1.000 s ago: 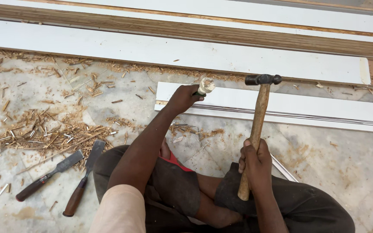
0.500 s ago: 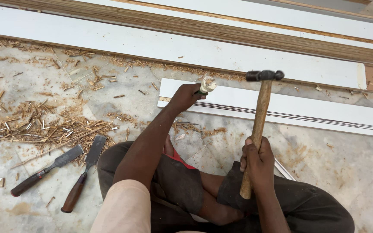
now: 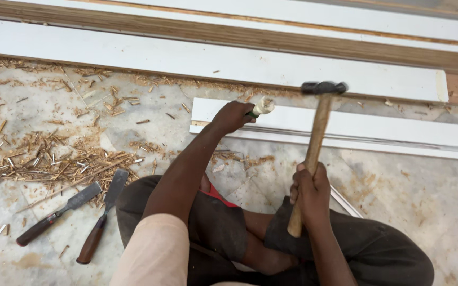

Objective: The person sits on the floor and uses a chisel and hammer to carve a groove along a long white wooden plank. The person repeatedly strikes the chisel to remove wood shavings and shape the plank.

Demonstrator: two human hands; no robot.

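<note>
My right hand (image 3: pixel 309 191) grips the wooden handle of a hammer (image 3: pixel 316 139), whose dark metal head is raised above a white board (image 3: pixel 377 130) lying on the floor. My left hand (image 3: pixel 231 116) is closed around a chisel (image 3: pixel 262 106) with a pale worn handle top, held against the left end of that white board. The chisel's blade is hidden by my hand. I sit on the floor with my knees bent under my arms.
Two more chisels (image 3: pixel 59 212) (image 3: pixel 102 217) with dark handles lie on the stone floor at the lower left. Wood chips and shavings (image 3: pixel 43 159) are strewn across the left. Long white and brown boards (image 3: pixel 213 58) lie along the top.
The hammer stays raised and has shifted only slightly with the camera. My left hand keeps the chisel at the board's end.
</note>
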